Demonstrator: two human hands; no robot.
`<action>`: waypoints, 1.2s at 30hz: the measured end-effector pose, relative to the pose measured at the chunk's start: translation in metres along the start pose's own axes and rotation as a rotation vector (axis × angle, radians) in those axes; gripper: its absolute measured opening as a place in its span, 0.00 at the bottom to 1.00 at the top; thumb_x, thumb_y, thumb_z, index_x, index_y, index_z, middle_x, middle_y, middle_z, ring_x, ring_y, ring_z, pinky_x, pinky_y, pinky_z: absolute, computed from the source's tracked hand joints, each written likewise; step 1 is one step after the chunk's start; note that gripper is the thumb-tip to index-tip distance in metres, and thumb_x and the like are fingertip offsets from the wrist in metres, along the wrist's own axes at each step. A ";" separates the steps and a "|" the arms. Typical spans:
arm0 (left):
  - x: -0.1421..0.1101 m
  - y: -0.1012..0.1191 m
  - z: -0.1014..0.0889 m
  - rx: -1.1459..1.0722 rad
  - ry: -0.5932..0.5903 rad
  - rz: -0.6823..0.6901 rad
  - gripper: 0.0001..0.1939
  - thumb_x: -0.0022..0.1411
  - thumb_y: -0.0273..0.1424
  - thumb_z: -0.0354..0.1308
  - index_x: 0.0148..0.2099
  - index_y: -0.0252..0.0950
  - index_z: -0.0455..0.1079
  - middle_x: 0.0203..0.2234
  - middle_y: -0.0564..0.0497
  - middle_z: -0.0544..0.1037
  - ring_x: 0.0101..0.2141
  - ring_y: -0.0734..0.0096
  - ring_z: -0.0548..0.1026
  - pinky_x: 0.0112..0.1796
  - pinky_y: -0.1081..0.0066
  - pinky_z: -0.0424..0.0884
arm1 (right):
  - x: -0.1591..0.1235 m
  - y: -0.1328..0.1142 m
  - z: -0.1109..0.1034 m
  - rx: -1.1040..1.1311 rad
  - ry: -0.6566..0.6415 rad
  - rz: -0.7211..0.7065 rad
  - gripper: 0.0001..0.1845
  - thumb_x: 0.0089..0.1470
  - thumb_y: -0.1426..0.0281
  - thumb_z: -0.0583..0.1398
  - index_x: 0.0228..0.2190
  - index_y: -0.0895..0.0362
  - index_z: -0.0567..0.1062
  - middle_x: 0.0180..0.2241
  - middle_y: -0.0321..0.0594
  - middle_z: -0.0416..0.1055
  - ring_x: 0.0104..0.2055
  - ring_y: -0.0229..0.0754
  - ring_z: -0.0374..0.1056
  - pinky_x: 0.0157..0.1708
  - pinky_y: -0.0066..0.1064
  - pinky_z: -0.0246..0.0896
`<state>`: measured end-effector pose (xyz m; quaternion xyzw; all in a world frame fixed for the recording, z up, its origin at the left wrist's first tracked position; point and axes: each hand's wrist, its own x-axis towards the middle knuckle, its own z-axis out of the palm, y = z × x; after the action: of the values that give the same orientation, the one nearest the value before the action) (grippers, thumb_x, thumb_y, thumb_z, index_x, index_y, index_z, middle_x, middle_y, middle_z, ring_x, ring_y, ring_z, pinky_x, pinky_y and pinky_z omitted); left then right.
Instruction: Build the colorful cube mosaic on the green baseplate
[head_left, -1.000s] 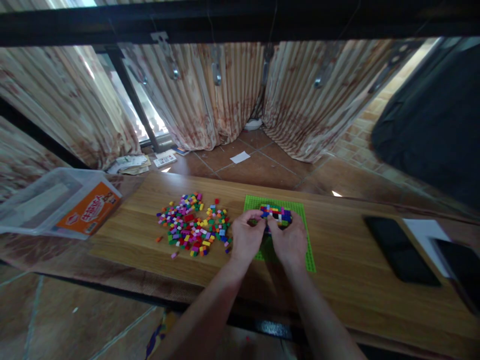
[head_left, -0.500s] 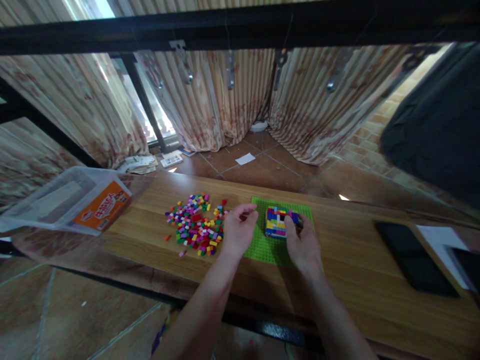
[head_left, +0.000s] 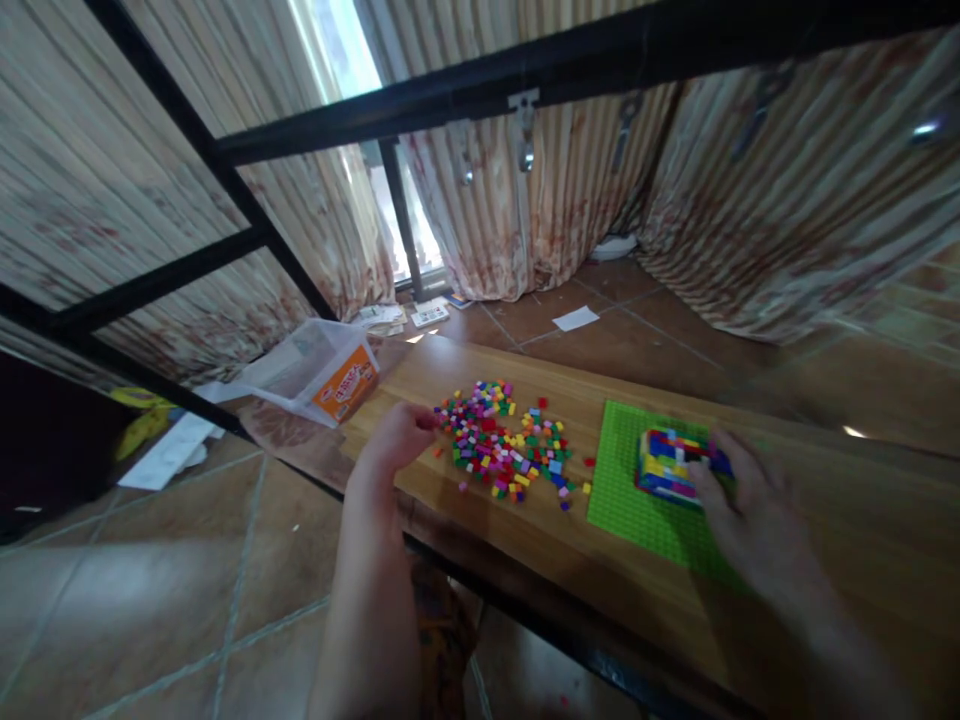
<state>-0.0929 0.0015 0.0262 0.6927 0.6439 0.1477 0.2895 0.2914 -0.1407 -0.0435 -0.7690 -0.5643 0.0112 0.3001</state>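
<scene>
My left hand [head_left: 405, 436] is at the left edge of a loose pile of small coloured toy bricks [head_left: 487, 440], its fingers curled and the tips drawn together at the bricks. Whether a brick sits between those fingertips is too small to tell. On the right, my right hand [head_left: 750, 500] grips the right side of a low, multicoloured brick build [head_left: 666, 468], thumb in front and fingers behind. That build rests on a green studded baseplate [head_left: 616, 480], and my fingers hide its right end.
The wooden tabletop [head_left: 540, 545] carries everything. A clear plastic box [head_left: 300, 385] with an orange label stands at its left end. Papers [head_left: 382, 318] lie on the tiled floor beyond. Curtains [head_left: 480, 230] and a black metal bar [head_left: 450, 95] are behind the table.
My left hand has gone from beside the baseplate to the far left side of the brick pile. The view has swung left. My right hand stays on the build.
</scene>
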 end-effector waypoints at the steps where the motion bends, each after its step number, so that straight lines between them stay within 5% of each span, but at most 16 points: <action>1: -0.002 -0.003 -0.001 0.048 -0.025 -0.001 0.08 0.47 0.23 0.59 0.30 0.33 0.78 0.19 0.55 0.73 0.24 0.73 0.69 0.27 0.75 0.61 | 0.000 0.002 0.002 -0.002 -0.009 -0.023 0.34 0.62 0.50 0.45 0.58 0.60 0.66 0.59 0.58 0.63 0.63 0.59 0.58 0.62 0.53 0.52; 12: -0.012 0.011 0.023 0.266 -0.054 0.063 0.10 0.46 0.24 0.61 0.32 0.38 0.80 0.28 0.49 0.80 0.31 0.65 0.75 0.32 0.71 0.65 | 0.000 0.031 0.002 0.094 -0.043 -0.034 0.29 0.57 0.50 0.53 0.52 0.54 0.72 0.54 0.53 0.69 0.56 0.57 0.66 0.58 0.48 0.60; 26: -0.015 0.019 0.027 0.337 -0.054 0.084 0.09 0.49 0.23 0.58 0.32 0.36 0.78 0.28 0.46 0.79 0.32 0.63 0.75 0.33 0.70 0.65 | -0.009 0.029 -0.008 0.163 -0.079 -0.038 0.29 0.56 0.47 0.54 0.51 0.50 0.73 0.53 0.52 0.69 0.54 0.55 0.69 0.56 0.45 0.61; 32: -0.013 0.022 0.016 -0.004 -0.021 0.175 0.01 0.49 0.27 0.60 0.28 0.35 0.72 0.21 0.53 0.74 0.25 0.72 0.69 0.27 0.73 0.60 | -0.010 0.013 -0.016 0.182 0.013 -0.031 0.27 0.57 0.49 0.55 0.50 0.52 0.74 0.54 0.50 0.69 0.55 0.54 0.68 0.55 0.49 0.64; 36: -0.013 0.049 0.038 -0.453 -0.132 0.259 0.04 0.48 0.28 0.61 0.28 0.35 0.69 0.21 0.56 0.73 0.23 0.75 0.68 0.26 0.76 0.61 | -0.011 -0.018 -0.025 0.316 0.212 0.016 0.20 0.58 0.54 0.57 0.45 0.52 0.76 0.49 0.45 0.73 0.51 0.48 0.70 0.54 0.48 0.65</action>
<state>-0.0332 -0.0191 0.0273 0.6950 0.4803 0.2783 0.4569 0.2809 -0.1584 -0.0186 -0.7137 -0.5147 0.0210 0.4747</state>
